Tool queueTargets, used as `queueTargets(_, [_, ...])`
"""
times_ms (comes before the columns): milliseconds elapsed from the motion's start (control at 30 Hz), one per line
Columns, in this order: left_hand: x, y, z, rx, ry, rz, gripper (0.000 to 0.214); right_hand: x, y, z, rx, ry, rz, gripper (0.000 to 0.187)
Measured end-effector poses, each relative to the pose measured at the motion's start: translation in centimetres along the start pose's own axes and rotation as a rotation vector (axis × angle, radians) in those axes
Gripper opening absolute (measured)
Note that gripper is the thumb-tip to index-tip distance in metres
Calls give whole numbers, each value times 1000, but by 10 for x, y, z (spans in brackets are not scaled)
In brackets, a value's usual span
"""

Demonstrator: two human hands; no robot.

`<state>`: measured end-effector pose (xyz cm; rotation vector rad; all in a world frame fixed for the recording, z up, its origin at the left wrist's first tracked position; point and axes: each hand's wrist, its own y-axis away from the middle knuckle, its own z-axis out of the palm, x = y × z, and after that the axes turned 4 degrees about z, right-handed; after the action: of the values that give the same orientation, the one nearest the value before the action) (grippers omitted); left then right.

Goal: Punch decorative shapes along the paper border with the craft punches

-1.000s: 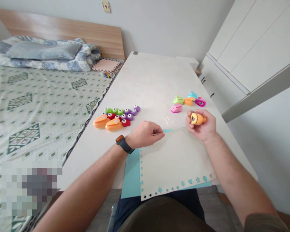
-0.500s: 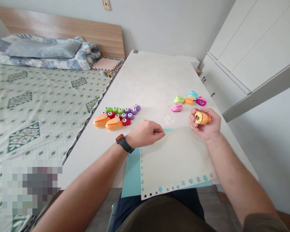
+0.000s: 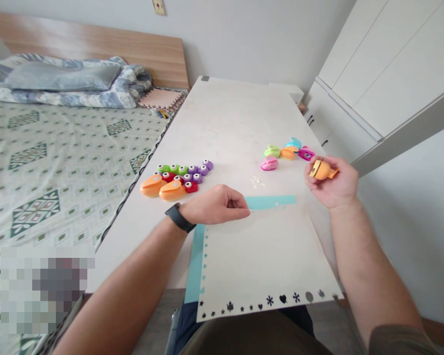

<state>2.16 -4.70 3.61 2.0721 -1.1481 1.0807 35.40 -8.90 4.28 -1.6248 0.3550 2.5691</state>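
Observation:
My right hand (image 3: 333, 185) is closed around a small orange craft punch (image 3: 322, 170), held above the table's right side. My left hand (image 3: 216, 204) rests in a loose fist, pinching the top left corner of a white sheet of paper (image 3: 266, 261). That sheet has shapes punched along its left and near edges. It lies on a teal sheet (image 3: 270, 201), which shows as a strip at the top and left. Beyond my right hand lies a small group of punches in pink, green, orange and blue (image 3: 286, 154).
A cluster of punches, two large orange ones and several small green, purple and red ones (image 3: 175, 178), sits left of centre on the white table (image 3: 225, 118). Tiny paper scraps (image 3: 257, 182) lie mid-table. A bed (image 3: 59, 148) borders the left, white cabinets (image 3: 373, 74) the right.
The white sheet has slid toward me, hanging over the near table edge and baring more teal at its top. My right hand has moved right and up with the orange punch.

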Motion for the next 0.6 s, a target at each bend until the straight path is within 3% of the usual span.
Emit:
queueTargets(133, [-1, -1, -1, -60, 10, -21, 33, 8, -2, 4, -9, 28, 34, 19])
queueTargets(333, [-8, -6, 3, -38, -98, -40, 27, 22, -3, 7, 0, 104, 117, 18])
queueTargets(600, [-10, -7, 5, -37, -124, -30, 27, 31, 8, 13, -229, 270, 409, 28])
